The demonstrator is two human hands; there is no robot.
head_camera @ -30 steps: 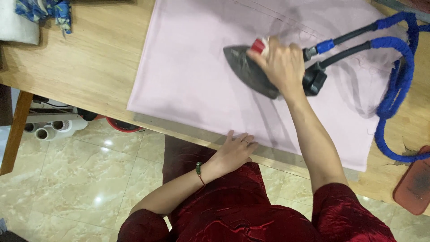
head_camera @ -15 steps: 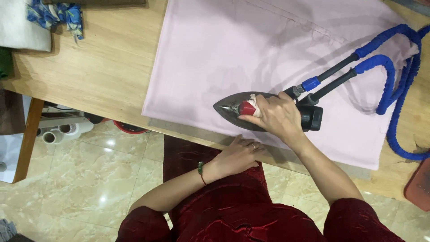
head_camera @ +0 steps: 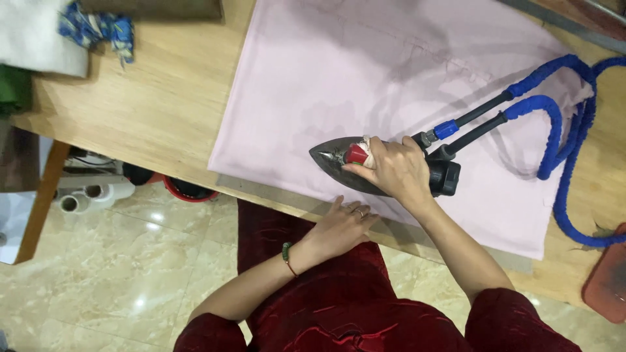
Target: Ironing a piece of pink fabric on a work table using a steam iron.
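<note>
A pale pink cloth [head_camera: 365, 72] lies spread flat on a wooden table [head_camera: 163, 111]. My right hand [head_camera: 394, 171] grips the handle of a dark steam iron [head_camera: 332, 160] with a red knob, resting on the cloth near its front edge, tip pointing left. My left hand [head_camera: 342, 228] rests flat on the table's front edge, fingers touching the cloth's hem just below the iron. A green bead bracelet circles that wrist.
Blue-wrapped hoses [head_camera: 561, 130] run from the iron's rear across the cloth to the right. A blue patterned rag [head_camera: 98, 29] and white fabric [head_camera: 36, 36] lie at the far left. A reddish pad [head_camera: 606, 280] sits at the right edge. White rolls [head_camera: 85, 199] lie under the table.
The iron has slid toward me and to the left across the cloth, from mid-cloth to its front edge. My left hand has stayed on the table's edge.
</note>
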